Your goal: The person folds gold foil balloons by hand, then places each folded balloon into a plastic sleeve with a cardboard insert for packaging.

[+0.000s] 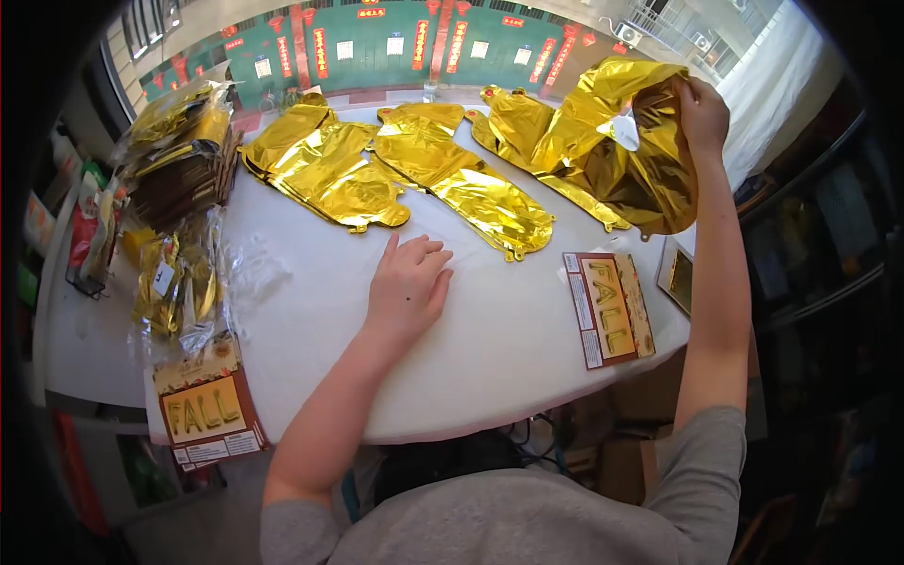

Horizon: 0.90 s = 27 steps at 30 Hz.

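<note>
My right hand (704, 118) is raised at the far right of the table, fingers closed on the upper edge of a gold foil balloon (659, 193). That balloon is flat and crumpled, with a small white label (625, 132) on it. It overlaps another gold foil piece (513, 127) to its left. My left hand (405, 287) lies on the white tabletop, fingers extended, holding nothing. Just beyond its fingertips are two more deflated balloons, a wide one (320, 169) on the left and a long slanting one (466, 179) in the middle.
A printed FALL card (610, 311) lies on the right, beside a dark flat item (676, 278). Another FALL card (209, 407) is at the front left edge, below bagged gold balloons (179, 282). Behind those rises a tall stack of packets (184, 160). A white curtain (777, 104) hangs right.
</note>
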Motion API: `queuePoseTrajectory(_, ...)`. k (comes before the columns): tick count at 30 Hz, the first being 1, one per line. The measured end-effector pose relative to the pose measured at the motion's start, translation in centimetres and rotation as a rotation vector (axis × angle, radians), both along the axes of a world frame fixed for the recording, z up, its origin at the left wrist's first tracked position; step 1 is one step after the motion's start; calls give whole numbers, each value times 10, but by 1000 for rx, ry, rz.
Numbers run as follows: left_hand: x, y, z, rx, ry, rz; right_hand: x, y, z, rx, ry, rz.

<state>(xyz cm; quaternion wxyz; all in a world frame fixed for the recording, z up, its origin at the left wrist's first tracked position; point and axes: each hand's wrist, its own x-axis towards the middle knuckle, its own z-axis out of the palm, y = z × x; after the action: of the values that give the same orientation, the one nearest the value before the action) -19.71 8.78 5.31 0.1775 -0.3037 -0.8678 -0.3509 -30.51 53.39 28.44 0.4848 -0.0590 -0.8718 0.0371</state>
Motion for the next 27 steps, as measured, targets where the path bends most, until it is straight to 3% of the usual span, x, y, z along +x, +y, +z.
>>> queuePoseTrajectory(1, -1, 0, -1, 3, 6, -6, -11, 17, -3, 91, -45, 33)
queuePoseTrajectory(3, -3, 0, -1, 11, 20, -14, -8, 17, 1, -8, -248, 15)
queuePoseTrajectory(5, -4, 0, -3, 10, 53, 8, 0, 6, -4, -88, -223, 92)
queuePoseTrajectory(8, -4, 1, -2, 65, 21, -7, 35, -72, -15, -417, -360, 391)
queuePoseTrajectory(9, -2, 1, -1, 64, 17, -5, 58, -109, -20, -353, -436, 366)
queuePoseTrajectory(10, -2, 2, 2, 152, -106, -73, 73, -137, -36, -312, -409, 464)
queuePoseTrajectory(11, -2, 3, 5, 242, -228, -140, 104, -187, -40, -215, -459, 357)
queuePoseTrajectory(12, -1, 5, 8, 240, -229, -139, 114, -206, -57, -119, -486, 431)
queuePoseTrajectory(13, 0, 7, 10, 544, -535, -289, 136, -239, -92, 122, -410, 513)
queuePoseTrajectory(14, -1, 6, 12, 850, -838, -437, 141, -252, -109, 156, -454, 507)
queuePoseTrajectory(15, -3, 3, 13, 847, -837, -430, 140, -261, -126, 193, -476, 499)
queuePoseTrajectory(17, -7, -3, 16, 1147, -1083, -418, 133, -266, -141, 154, -618, 520)
queuePoseTrajectory(19, -11, -5, 19, 1191, -1152, -333, 126, -260, -144, 105, -601, 552)
queuePoseTrajectory(21, -15, -6, 15, 1178, -1228, -104, 113, -245, -154, 63, -585, 584)
queuePoseTrajectory(25, -20, -7, 12, 1251, -1281, -83, 97, -225, -187, 30, -702, 492)
queuePoseTrajectory(27, -21, -7, 9, 1291, -1300, -76, 98, -224, -195, -17, -937, 423)
